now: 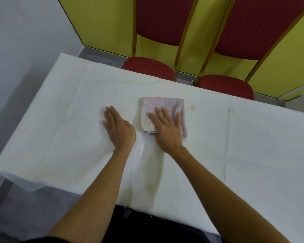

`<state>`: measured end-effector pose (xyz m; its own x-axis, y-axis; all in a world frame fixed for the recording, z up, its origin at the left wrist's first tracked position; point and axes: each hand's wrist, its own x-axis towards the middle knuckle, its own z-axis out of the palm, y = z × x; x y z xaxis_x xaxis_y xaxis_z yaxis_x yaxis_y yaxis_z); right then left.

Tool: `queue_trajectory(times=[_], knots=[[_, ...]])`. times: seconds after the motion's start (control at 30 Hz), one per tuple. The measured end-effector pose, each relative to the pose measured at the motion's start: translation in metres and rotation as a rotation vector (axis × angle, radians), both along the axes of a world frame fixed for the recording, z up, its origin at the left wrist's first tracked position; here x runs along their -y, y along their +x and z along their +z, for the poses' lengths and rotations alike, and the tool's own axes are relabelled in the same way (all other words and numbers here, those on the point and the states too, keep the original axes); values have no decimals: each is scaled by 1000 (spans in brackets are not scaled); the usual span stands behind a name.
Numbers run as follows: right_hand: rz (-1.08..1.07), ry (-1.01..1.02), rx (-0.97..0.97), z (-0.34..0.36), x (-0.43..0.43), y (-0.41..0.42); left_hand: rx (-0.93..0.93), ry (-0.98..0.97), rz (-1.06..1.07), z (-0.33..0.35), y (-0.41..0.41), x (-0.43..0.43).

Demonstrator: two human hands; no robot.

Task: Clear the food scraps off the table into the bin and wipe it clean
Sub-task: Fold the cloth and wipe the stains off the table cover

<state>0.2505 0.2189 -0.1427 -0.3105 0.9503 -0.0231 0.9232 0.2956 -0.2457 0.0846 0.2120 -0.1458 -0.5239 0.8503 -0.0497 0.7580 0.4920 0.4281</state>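
Scrap clearing appears complete and wiping is under way: the right hand presses flat, fingers spread, on the folded pink terry cloth mid-tabletop, the left hand rests open beside it, and two orange stains toward the far edge remain.

Head view looks steeply down, seemingly close, at the table.

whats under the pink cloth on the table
The folded pink cloth lies flat on the white tablecloth, with the right hand pressing on it. Whatever stain or scrap sits beneath the cloth is covered and cannot be seen.
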Motion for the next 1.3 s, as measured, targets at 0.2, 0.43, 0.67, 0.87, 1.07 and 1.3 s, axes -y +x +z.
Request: queue_trajectory(times=[0.2,0.43,0.67,0.87,1.07,1.3], knots=[[-245,-66,64,10,-35,45,-189,26,-128,-22,-5,9],[-82,-111,51,8,-60,-48,-204,27,-120,-23,-3,10],[63,-34,-58,9,-74,9,-223,26,-135,-22,-2,11],[-290,-36,-107,10,-65,71,-206,-2,-128,-20,-2,10],[1,-99,-202,16,-40,-18,-204,15,-134,-20,-2,10],[-116,-36,-206,8,-43,62,-234,-10,-196,-25,-10,9]])
